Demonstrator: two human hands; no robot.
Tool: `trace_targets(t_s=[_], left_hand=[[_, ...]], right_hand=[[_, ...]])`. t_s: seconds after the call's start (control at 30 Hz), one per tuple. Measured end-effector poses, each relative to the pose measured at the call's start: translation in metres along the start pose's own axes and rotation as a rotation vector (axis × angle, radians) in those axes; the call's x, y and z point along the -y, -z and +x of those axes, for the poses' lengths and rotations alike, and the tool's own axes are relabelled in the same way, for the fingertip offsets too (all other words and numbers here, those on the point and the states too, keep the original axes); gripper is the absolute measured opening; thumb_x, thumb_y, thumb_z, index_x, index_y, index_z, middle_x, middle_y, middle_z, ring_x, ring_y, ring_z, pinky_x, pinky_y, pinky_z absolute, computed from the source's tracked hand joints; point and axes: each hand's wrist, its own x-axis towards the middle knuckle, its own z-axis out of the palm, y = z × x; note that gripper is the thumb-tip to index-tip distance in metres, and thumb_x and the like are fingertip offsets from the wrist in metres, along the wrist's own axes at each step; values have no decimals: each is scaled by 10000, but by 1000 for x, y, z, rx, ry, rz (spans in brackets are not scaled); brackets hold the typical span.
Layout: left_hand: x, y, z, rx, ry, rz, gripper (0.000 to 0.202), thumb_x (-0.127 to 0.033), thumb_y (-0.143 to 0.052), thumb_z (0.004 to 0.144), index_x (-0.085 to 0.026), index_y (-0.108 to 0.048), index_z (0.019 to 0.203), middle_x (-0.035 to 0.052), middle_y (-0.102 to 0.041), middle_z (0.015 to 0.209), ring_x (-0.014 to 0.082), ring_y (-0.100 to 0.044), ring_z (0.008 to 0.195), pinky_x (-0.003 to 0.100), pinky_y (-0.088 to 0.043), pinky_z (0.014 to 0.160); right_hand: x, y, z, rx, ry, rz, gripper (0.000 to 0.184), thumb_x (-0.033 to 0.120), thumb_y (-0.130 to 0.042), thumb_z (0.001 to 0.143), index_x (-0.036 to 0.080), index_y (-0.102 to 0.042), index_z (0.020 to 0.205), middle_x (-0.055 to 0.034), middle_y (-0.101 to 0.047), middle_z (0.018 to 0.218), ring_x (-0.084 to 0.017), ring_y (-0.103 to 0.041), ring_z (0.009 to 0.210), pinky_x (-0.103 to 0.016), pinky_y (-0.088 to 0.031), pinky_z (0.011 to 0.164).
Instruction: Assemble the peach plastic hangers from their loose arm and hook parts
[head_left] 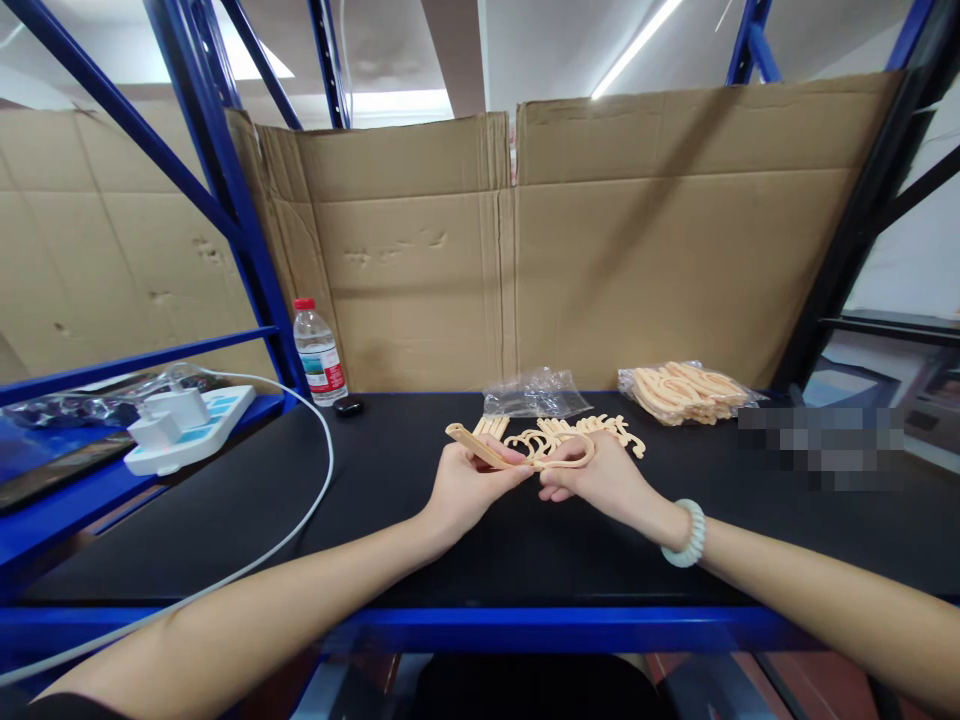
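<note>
My left hand (pixel 466 492) is closed around a straight beige bar (pixel 480 447) that points up and to the left. My right hand (pixel 604 482) grips a beige curved hook piece (pixel 583 457) by its loop. The two parts meet between my fingertips; whether they are joined I cannot tell. Just behind my hands lie several loose curved beige pieces (pixel 619 428) on the black tabletop (pixel 375 490). A few short straight beige pieces (pixel 491 427) lie side by side behind my left hand.
Behind the pieces are a crumpled clear plastic bag (pixel 538 392) and a bag of beige parts (pixel 679 392). A water bottle (pixel 320 358) stands at the back left beside a small black object (pixel 348 406). A white cable (pixel 330 460) runs from the power strip (pixel 191 430). Cardboard (pixel 637 250) walls the back.
</note>
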Motion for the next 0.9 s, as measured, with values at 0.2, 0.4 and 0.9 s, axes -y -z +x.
trace_targets(t_s=[0.2,0.4,0.9], left_hand=[[-6,3,0,111,-27,-22,176,-219,-787,591,-136,-647,658,38,-685,699,175,-662,698,288,-535,692],[-6,4,0,168,-58,-21,186,-229,-760,639,-135,-623,724,30,-669,742,165,-654,734,293,-531,723],[-7,1,2,184,134,-141,261,-216,-802,589,-132,-567,664,32,-648,690,162,-645,741,283,-496,731]], right_hand=[[8,6,0,103,-69,8,236,217,-749,604,94,-661,786,-66,-691,691,-197,-697,652,-272,-592,626],[11,7,1,157,-54,4,233,182,-736,610,124,-576,768,-37,-678,664,-195,-694,628,-251,-582,565],[18,22,9,25,236,3,336,443,-682,725,128,-592,798,-42,-659,691,-127,-654,612,-234,-541,578]])
